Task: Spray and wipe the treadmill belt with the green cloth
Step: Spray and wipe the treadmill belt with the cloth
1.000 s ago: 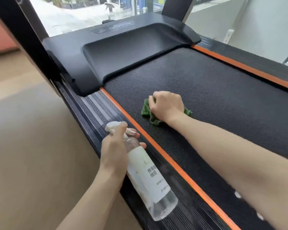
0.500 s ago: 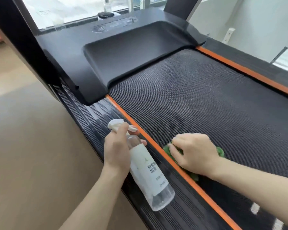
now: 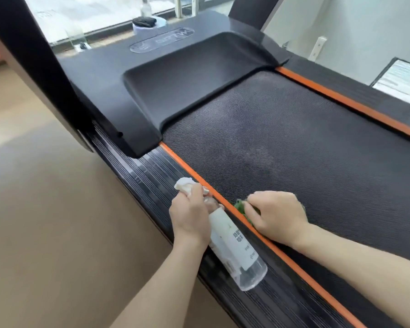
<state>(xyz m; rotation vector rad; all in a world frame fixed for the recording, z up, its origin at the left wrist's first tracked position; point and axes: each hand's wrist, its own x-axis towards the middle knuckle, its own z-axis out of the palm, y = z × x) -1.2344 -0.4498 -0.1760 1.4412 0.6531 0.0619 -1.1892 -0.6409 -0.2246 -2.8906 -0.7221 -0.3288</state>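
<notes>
green cloth (image 3: pixel 240 205) under right hand (image 3: pixel 276 215) pressing it on belt (image 3: pixel 294 147) by orange strip (image 3: pixel 199 176); left hand (image 3: pixel 189 216) grips spray bottle (image 3: pixel 237 249).

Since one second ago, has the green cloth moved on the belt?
Yes. The green cloth came back from the motor cover to the left orange strip.

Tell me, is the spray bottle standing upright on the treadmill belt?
No: the left hand holds the spray bottle tilted over the ribbed side rail, outside the orange strip.
</notes>
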